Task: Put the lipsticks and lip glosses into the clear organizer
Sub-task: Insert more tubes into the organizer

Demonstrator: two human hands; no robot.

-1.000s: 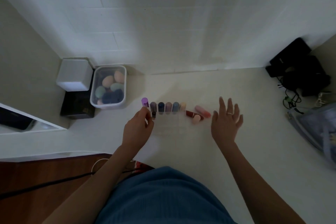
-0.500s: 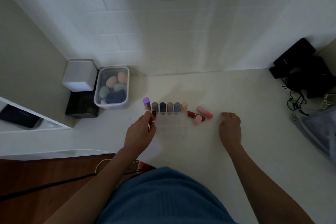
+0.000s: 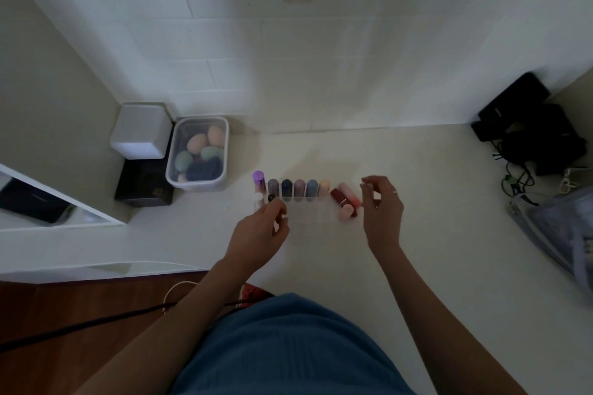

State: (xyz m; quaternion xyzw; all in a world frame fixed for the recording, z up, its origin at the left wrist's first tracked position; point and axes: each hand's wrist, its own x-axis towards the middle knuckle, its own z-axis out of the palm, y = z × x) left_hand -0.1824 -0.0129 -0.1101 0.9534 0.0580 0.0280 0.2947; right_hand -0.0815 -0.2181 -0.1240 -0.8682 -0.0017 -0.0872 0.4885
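Lipsticks [image 3: 298,190] in clear organizer [image 3: 308,212], labels unreadable

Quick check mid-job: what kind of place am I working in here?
Probably a home vanity or dressing table: a white tabletop against a wall, a mirror at the left, a clear tub of makeup sponges, and lipsticks in an organizer.

Bare counter [image 3: 433,189] lies open at 3 o'clock of the clear organizer [image 3: 305,212], and open again toward 6 o'clock; the wall [image 3: 321,74] closes off 12 o'clock behind a strip of bare counter; at 10 o'clock a lidded tub of sponges [image 3: 199,154] stands near; a white box [image 3: 141,131] crowds beyond it; loose lipsticks [image 3: 345,202] block the organizer's right end; black gear and cables [image 3: 529,135] fill far 2 o'clock; a clear pouch [image 3: 561,234] sits at far 3 o'clock.
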